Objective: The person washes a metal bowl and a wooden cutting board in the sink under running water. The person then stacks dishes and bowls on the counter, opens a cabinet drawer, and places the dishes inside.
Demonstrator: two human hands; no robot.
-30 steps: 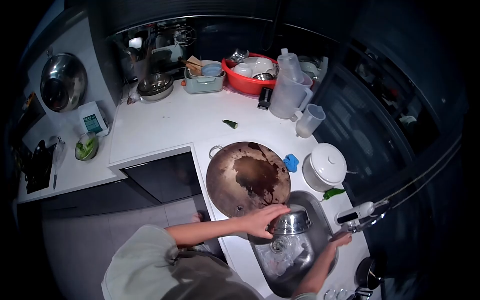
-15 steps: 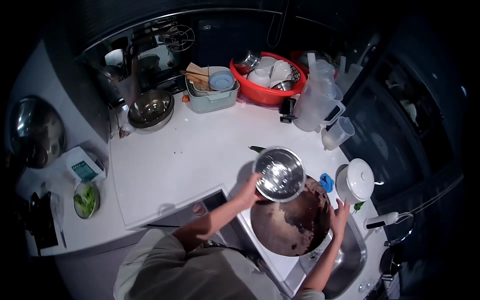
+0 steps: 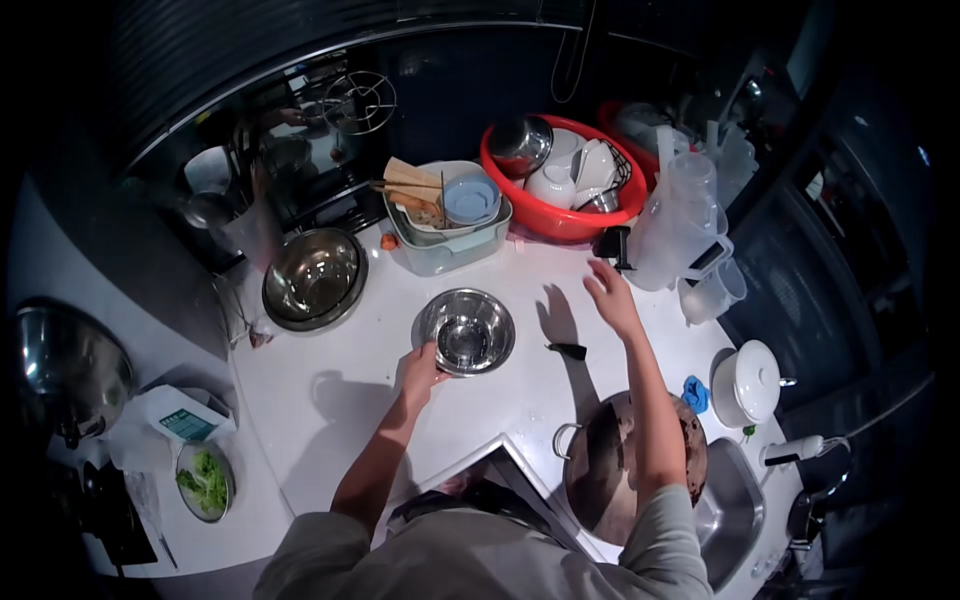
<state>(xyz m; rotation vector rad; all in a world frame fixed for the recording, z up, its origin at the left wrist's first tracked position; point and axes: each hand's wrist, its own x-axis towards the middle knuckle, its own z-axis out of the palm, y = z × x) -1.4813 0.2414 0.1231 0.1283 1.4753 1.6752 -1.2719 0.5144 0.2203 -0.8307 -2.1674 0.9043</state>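
Gripping the shiny, round stainless-steel bowl (image 3: 466, 335), your left hand (image 3: 420, 372) holds the rim at about half past seven on the bowl's own dial. The thumb lies over the edge; the other fingers are partly hidden below it. The bowl's mouth faces up over the white countertop (image 3: 390, 310); whether its base touches the surface cannot be told.

With the bowl as dial centre, as you look down, your right hand (image 3: 612, 295) is between two and three o'clock. It holds nothing, its fingers extended and loosely parted, and its shadow falls on the counter. A small, dark green piece (image 3: 567, 351) lies near three o'clock, just beside that shadow.

At twelve o'clock stands a pale green rectangular tub (image 3: 455, 255), containing a light blue round dish (image 3: 471, 200). A round red plastic basin (image 3: 570, 226) heaped with white and metal bowls is at one o'clock. Two nested dark metal bowls (image 3: 318, 275) sit at ten o'clock. Past four o'clock, your right forearm crosses above a round, brown-stained pan (image 3: 600, 475) with a loop handle; beyond three o'clock, a white lidded pot (image 3: 750, 385) stands near a crumpled blue cloth (image 3: 695, 393).
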